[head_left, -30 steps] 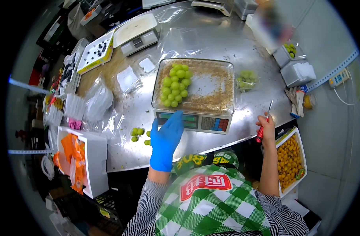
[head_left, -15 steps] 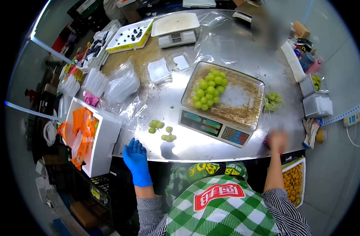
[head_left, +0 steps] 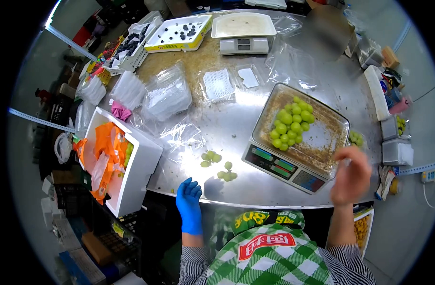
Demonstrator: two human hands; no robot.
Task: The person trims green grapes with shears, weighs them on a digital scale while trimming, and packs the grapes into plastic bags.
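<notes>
My left hand [head_left: 189,204], in a blue glove, hovers at the table's front edge with loosely curled fingers and nothing in it. Just beyond it lie small green grape sprigs [head_left: 211,158] on the metal table. My right hand [head_left: 351,175], bare and slightly blurred, is raised by the right front corner of the digital scale [head_left: 286,167]. Its fingers look bent and apart, and no object shows in them. A bunch of green grapes [head_left: 292,123] rests on the scale's stained tray [head_left: 329,129]. More grapes [head_left: 355,138] lie to the right of the scale, partly hidden.
On the left stands a white foam box [head_left: 140,166] with orange wrapping and grapes. Clear plastic containers [head_left: 167,95] are stacked behind it. A second scale [head_left: 243,28] and a tray of dark berries [head_left: 179,35] sit at the back. A box of yellow fruit [head_left: 362,230] is below right.
My right hand has risen from the table's front edge to beside the scale. The view has shifted, so the table's contents appear further right. My left hand keeps much the same pose.
</notes>
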